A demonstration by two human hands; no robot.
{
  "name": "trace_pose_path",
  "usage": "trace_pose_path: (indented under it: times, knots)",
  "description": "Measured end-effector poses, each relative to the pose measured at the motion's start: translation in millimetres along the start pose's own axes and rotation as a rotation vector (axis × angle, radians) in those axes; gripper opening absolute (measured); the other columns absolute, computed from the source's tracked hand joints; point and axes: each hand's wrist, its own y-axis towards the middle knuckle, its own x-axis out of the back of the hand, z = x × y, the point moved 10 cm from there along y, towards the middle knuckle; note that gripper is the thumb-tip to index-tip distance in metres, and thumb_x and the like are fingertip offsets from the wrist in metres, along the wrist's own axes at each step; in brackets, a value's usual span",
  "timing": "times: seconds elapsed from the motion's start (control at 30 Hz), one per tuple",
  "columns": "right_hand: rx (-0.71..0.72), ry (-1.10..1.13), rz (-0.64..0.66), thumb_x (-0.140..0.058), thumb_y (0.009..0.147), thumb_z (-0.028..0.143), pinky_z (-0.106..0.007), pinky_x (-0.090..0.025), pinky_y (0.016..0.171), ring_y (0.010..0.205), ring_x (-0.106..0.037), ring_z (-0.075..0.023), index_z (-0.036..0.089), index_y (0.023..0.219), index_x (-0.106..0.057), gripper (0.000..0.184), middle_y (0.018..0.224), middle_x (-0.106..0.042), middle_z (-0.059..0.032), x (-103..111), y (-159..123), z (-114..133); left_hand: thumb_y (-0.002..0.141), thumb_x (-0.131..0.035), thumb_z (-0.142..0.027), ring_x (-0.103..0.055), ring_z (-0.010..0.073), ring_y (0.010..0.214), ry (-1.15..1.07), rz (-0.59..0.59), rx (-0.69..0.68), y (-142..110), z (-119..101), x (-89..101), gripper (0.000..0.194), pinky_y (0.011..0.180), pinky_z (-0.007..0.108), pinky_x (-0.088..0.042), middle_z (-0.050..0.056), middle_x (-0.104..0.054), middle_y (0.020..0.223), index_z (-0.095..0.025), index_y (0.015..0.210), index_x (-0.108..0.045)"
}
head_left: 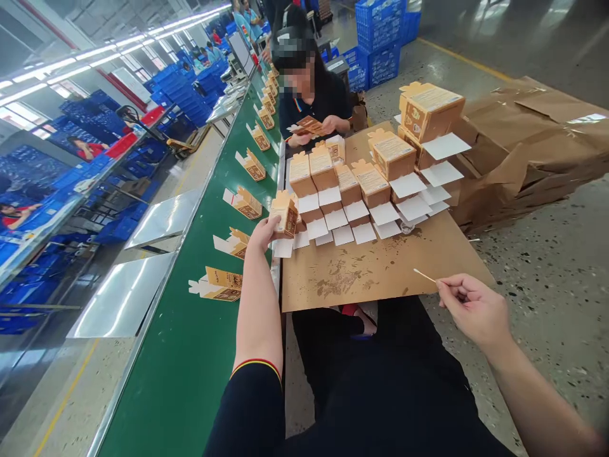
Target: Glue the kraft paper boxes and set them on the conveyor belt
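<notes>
My left hand (264, 233) grips a small orange carton (286, 212) at the left edge of a brown cardboard sheet (375, 270) lying across my lap. My right hand (471, 308) pinches a thin wooden stick (424, 275) near the sheet's right edge. Rows of orange cartons (349, 181) with white flaps open stand overlapped on the sheet. A taller stack of cartons (428, 111) is at the far right of the rows.
A green conveyor belt (190, 355) runs along my left, carrying several open cartons (219, 284). A person in black (314, 95) sits opposite, holding a flat carton. Crumpled brown paper (533, 146) lies on the floor at right. Blue crates (378, 41) stand behind.
</notes>
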Motion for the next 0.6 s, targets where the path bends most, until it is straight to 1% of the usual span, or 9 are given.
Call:
trace_pose_path:
  times: [0.03, 0.1, 0.17, 0.23, 0.27, 0.33, 0.43, 0.5, 0.6]
  knots:
    - [-0.001, 0.001, -0.003, -0.068, 0.099, 0.075, -0.037, -0.057, 0.059, 0.056, -0.068, -0.0232, 0.026, 0.083, -0.073, 0.052, 0.06, -0.066, -0.003, -0.1, 1.1, 1.6, 0.082, -0.095, -0.037, -0.083, 0.0406, 0.117, 0.001, 0.037, 0.035, -5.4, 6.3, 0.0, 0.043, 0.108, 0.064, -0.066, 0.019, -0.083, 0.109, -0.015, 0.114, -0.077]
    - [0.001, -0.019, -0.003, -0.067, 0.099, 0.073, -0.036, -0.057, 0.061, 0.057, -0.068, -0.0224, 0.026, 0.084, -0.074, 0.05, 0.061, -0.067, -0.0031, 0.0, 7.8, 6.2, 0.082, -0.095, -0.039, -0.084, 0.0385, 0.115, -0.046, 0.078, 0.095, -25.6, 23.6, 6.3, 0.042, 0.106, 0.063, -0.069, 0.017, -0.085, 0.112, -0.017, 0.113, -0.078]
    - [0.022, -0.076, -0.003, -0.066, 0.1, 0.067, -0.035, -0.055, 0.062, 0.056, -0.066, -0.0207, 0.026, 0.086, -0.074, 0.045, 0.063, -0.067, -0.0024, 0.2, 22.8, 13.0, 0.077, -0.099, -0.04, -0.083, 0.0385, 0.122, -0.173, 0.073, 0.095, -53.9, 41.0, 16.4, 0.049, 0.109, 0.061, -0.069, 0.015, -0.085, 0.123, -0.02, 0.117, -0.078]
    - [0.069, -0.175, -0.01, -0.066, 0.1, 0.056, -0.033, -0.05, 0.063, 0.057, -0.063, -0.0192, 0.025, 0.087, -0.072, 0.035, 0.065, -0.067, -0.0017, -0.8, 46.1, 22.1, 0.068, -0.106, -0.042, -0.079, 0.0418, 0.133, -0.322, 0.074, 0.07, -87.1, 59.0, 19.8, 0.062, 0.114, 0.061, -0.067, 0.016, -0.084, 0.134, -0.021, 0.12, -0.08]
    - [0.096, -0.236, -0.004, -0.066, 0.1, 0.049, -0.033, -0.048, 0.064, 0.058, -0.062, -0.019, 0.025, 0.086, -0.071, 0.028, 0.066, -0.066, -0.0018, -3.5, 60.0, 26.9, 0.065, -0.108, -0.044, -0.077, 0.0438, 0.138, -0.374, 0.084, 0.06, -104.4, 67.9, 17.1, 0.067, 0.116, 0.062, -0.066, 0.018, -0.083, 0.138, -0.021, 0.121, -0.08]
    - [0.145, -0.366, 0.049, -0.065, 0.098, 0.034, -0.033, -0.043, 0.066, 0.062, -0.061, -0.0199, 0.024, 0.085, -0.067, 0.016, 0.069, -0.067, -0.0032, -15.4, 88.9, 34.9, 0.062, -0.111, -0.048, -0.073, 0.0459, 0.144, -0.435, 0.12, 0.049, -137.1, 83.6, 3.4, 0.076, 0.121, 0.063, -0.062, 0.018, -0.081, 0.143, -0.022, 0.126, -0.081]
    - [0.176, -0.556, 0.186, -0.064, 0.097, 0.018, -0.034, -0.033, 0.067, 0.065, -0.056, -0.0204, 0.024, 0.083, -0.061, 0.015, 0.071, -0.067, -0.0058, -41.8, 123.9, 39.9, 0.063, -0.112, -0.05, -0.074, 0.0442, 0.144, -0.45, 0.15, 0.019, -172.8, 96.9, -22.3, 0.08, 0.124, 0.062, -0.06, 0.017, -0.08, 0.146, -0.025, 0.132, -0.08]
    - [0.184, -0.654, 0.245, -0.063, 0.1, 0.014, -0.035, -0.028, 0.067, 0.065, -0.051, -0.019, 0.023, 0.085, -0.061, 0.018, 0.072, -0.065, -0.0065, -55.1, 137.6, 41.2, 0.061, -0.114, -0.049, -0.077, 0.0426, 0.138, -0.422, 0.143, 0.003, -185.6, 101.6, -34.2, 0.081, 0.123, 0.061, -0.061, 0.018, -0.082, 0.142, -0.023, 0.13, -0.079]
    - [0.174, -0.741, 0.303, -0.06, 0.103, 0.013, -0.036, -0.025, 0.068, 0.065, -0.045, -0.0178, 0.022, 0.086, -0.059, 0.02, 0.073, -0.061, -0.0058, -67.6, 146.8, 40.1, 0.056, -0.116, -0.049, -0.082, 0.0406, 0.126, -0.35, 0.135, 0.021, -193.1, 108.1, -44.3, 0.084, 0.118, 0.063, -0.063, 0.017, -0.084, 0.131, -0.021, 0.125, -0.076]
